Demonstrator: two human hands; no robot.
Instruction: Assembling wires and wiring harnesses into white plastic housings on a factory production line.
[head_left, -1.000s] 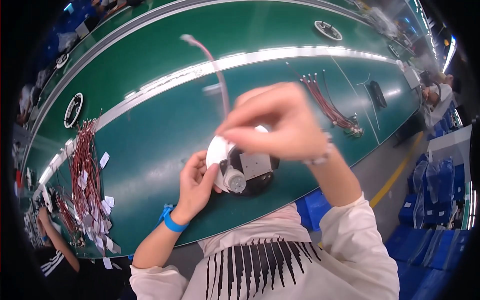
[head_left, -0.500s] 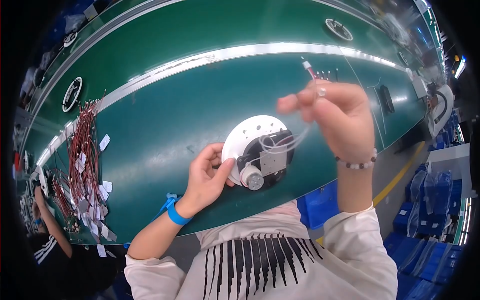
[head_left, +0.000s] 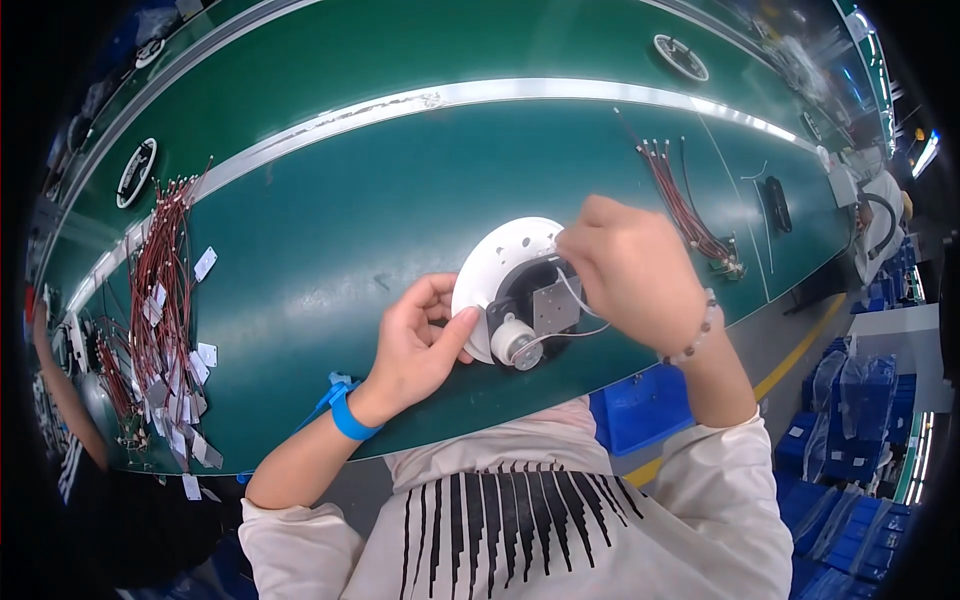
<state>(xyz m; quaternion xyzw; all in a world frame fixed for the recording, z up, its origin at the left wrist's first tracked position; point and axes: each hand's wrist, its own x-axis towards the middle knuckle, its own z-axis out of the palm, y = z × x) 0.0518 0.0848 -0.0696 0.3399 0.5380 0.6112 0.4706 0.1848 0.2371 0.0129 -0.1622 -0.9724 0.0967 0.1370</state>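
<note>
Tilted above the green table is a white round plate point(head_left: 500, 245) bearing a black part, a metal bracket point(head_left: 553, 307) and a small round motor point(head_left: 522, 348). My left hand point(head_left: 415, 330) grips its left edge, thumb on the near face and fingers behind. At the plate's upper right edge, my right hand point(head_left: 635, 260) is closed in a pinch on a thin white cable point(head_left: 575, 333). This cable curves from near the motor up to the hand. The fingertips and the cable's end are mostly hidden.
Dark red wires with white tags point(head_left: 165, 310) lie in a heap at left. A smaller wire bundle point(head_left: 690, 210) and a black object point(head_left: 776, 205) are at right. White-rimmed rings point(head_left: 681, 57) rest farther back. Below the table edge sits a blue bin point(head_left: 645, 410). Another person's arm point(head_left: 65, 395) shows at far left.
My right hand has come down and left from its raised place, bringing the cable to the plate's upper right edge. The left hand still holds the plate, shifted slightly.
</note>
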